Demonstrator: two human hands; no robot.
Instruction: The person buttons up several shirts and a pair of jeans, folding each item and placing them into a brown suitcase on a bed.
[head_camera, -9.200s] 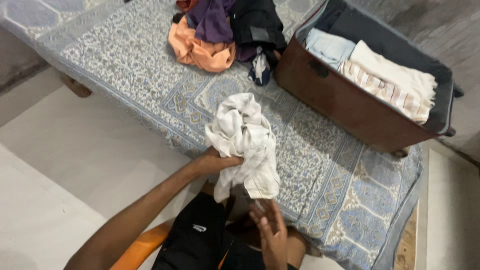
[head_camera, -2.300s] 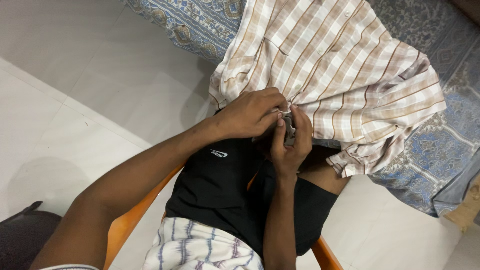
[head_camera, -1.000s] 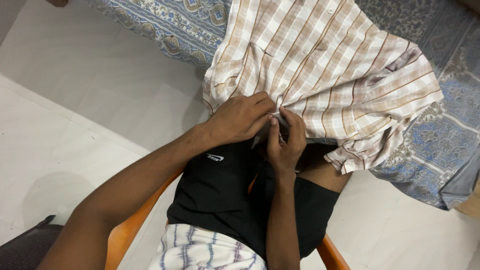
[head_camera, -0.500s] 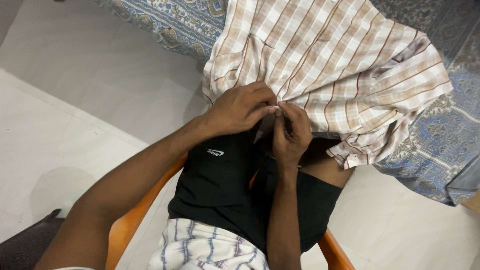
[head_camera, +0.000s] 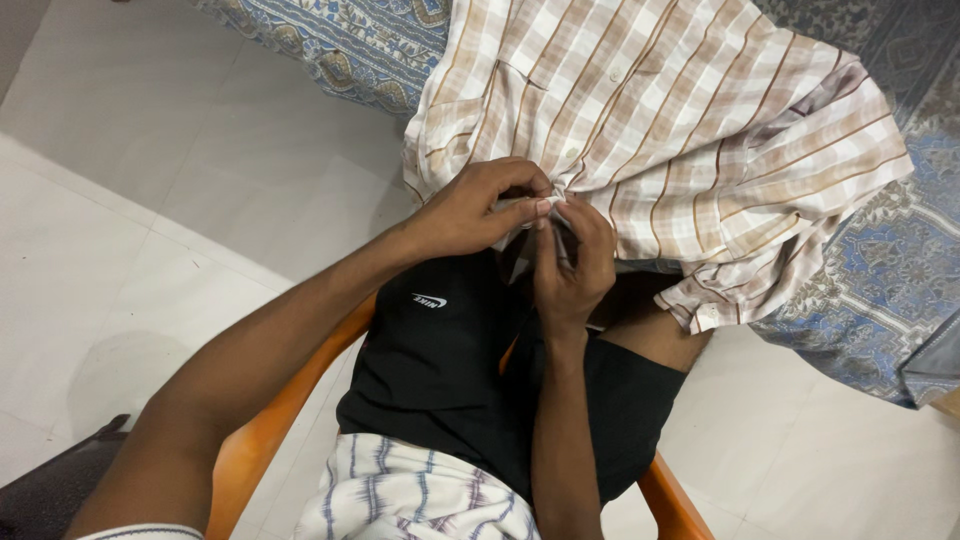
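Beige checked shirt (head_camera: 650, 110) on a bed (head_camera: 860, 290): left hand (head_camera: 475, 208) and right hand (head_camera: 570, 265) pinch its hem, fingertips pressed together.

We see the checked shirt (head_camera: 660, 130) is thin woven cloth, matt and creased. The bedcover (head_camera: 860, 290) under it is printed cotton-like cloth, also matt. Our shorts (head_camera: 450, 370) are smooth black fabric. The chair (head_camera: 255, 445) looks like glossy orange plastic; the floor (head_camera: 150, 200) is smooth pale tile.
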